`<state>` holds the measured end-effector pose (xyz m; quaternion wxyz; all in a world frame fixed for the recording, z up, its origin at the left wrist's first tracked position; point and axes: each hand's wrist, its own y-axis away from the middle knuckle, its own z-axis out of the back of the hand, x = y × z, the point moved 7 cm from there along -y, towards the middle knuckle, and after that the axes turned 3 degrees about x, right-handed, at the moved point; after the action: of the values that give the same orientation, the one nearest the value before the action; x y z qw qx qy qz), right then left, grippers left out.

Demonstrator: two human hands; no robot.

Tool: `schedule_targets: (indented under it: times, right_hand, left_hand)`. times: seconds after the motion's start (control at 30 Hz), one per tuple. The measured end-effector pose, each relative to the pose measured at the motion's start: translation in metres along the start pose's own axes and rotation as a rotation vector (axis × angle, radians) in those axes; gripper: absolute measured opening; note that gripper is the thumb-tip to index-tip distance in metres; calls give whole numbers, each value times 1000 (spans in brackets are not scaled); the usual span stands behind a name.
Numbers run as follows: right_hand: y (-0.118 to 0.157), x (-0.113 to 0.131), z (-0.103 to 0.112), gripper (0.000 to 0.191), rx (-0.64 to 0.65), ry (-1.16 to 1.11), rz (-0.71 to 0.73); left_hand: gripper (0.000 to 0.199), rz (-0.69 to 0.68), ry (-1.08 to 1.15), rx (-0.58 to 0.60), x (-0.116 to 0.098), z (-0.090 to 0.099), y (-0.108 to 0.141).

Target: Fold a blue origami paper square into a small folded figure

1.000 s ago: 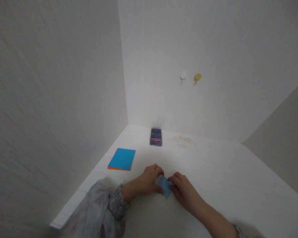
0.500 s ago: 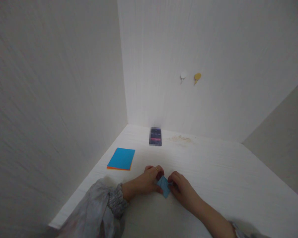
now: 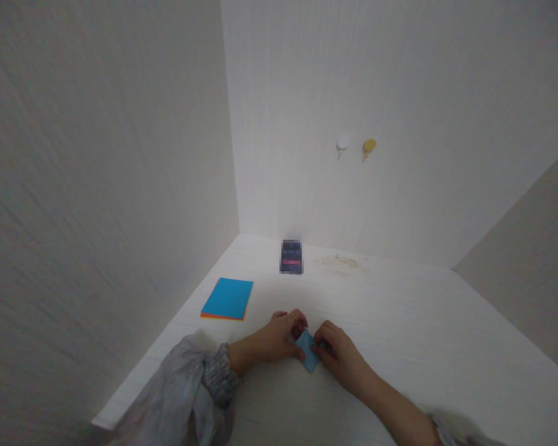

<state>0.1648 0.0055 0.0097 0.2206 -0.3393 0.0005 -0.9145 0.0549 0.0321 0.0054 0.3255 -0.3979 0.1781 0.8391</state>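
A small folded piece of light blue paper (image 3: 309,354) is held between my two hands, low in the middle of the view. My left hand (image 3: 281,337) grips its left edge, with the thumb on the near side and a ring on one finger. At its right edge, my right hand (image 3: 338,353) pinches the paper between thumb and fingers. The fingertips partly cover both sides of the paper.
A stack of square paper (image 3: 227,298), blue on top with orange edges, lies left of my hands on the white table (image 3: 400,322). A dark, pixelated object (image 3: 291,257) stands near the back wall. White (image 3: 343,143) and yellow (image 3: 369,146) hooks are on that wall.
A flap at the right of the folded paper now lies flatter, and my right thumb has moved slightly left onto the paper. My left hand has barely moved.
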Motion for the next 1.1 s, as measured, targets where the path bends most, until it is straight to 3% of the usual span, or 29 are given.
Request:
schedule_targets:
  times: [0.1, 0.5, 0.73, 0.8, 0.9, 0.97, 1.1]
  right_hand:
    - [1, -2, 0, 7, -10, -25, 10]
    - [1, -2, 2, 11, -55, -111, 15]
    - [1, 0, 1, 6, -65, -23, -2]
    - [1, -1, 0, 7, -62, -9, -11]
    - [-2, -3, -1, 7, -56, -3, -36]
    - [-3, -3, -1, 6, -53, -2, -39]
    - [-3, 0, 0, 7, -48, -1, -14]
  left_hand:
    - [27, 10, 39, -16, 1, 1, -2]
    - [15, -17, -139, -88, -7, 5, 3]
    - [8, -31, -196, -87, -13, 7, 4]
    - [14, -40, -190, -86, -15, 7, 5]
    - [42, -12, -212, -105, -16, 6, 8]
    - [45, 22, -224, -130, -15, 6, 9]
    - [18, 4, -196, -116, -15, 3, 8]
